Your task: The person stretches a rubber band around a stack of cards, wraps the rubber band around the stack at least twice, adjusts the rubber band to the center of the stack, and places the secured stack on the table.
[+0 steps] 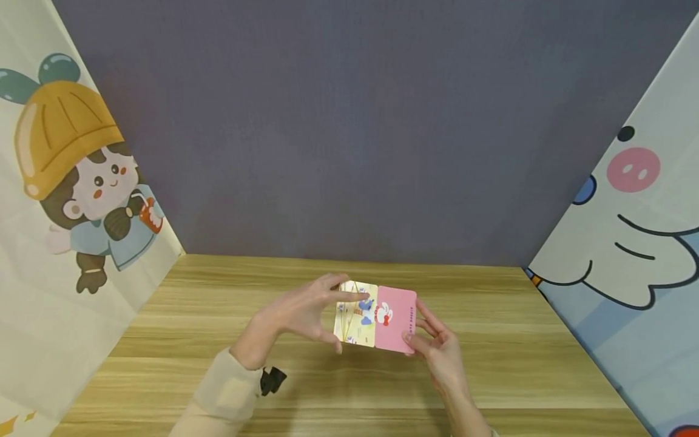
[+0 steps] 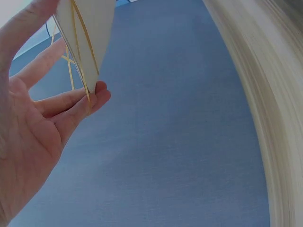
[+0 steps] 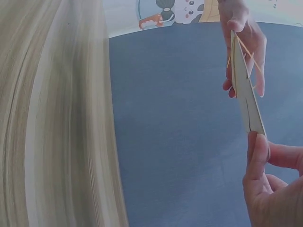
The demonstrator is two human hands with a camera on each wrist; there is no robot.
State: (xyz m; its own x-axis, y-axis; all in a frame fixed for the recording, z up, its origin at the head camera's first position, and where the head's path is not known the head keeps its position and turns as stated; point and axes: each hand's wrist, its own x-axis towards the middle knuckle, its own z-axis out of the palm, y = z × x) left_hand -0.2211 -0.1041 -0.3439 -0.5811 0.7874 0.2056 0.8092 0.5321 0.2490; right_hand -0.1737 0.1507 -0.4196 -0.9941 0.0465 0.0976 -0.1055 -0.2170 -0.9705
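A small cartoon booklet [image 1: 397, 312] is spread flat above the table, its right half pink with a white rabbit, its left half pale yellow with blue figures. At the pink end, my right hand [image 1: 445, 358] pinches the edge between thumb and fingers. A thin tan rubber band [image 2: 84, 33] crosses the yellow half in several strands. My left hand [image 1: 306, 306] spans that half, thumb by the lower corner and fingers at the upper one, with one finger across the front. Seen from the right wrist, the band stretches off the booklet's edge [image 3: 248, 101] to the left fingers.
Under the hands lies a wood-grain table [image 1: 513, 340], backed by a grey-blue panel [image 1: 349, 133]. Cartoon-printed sheets stand at the left [image 1: 33, 255] and right [image 1: 677, 206]. A black bow-shaped piece [image 1: 272, 381] shows at the left cuff.
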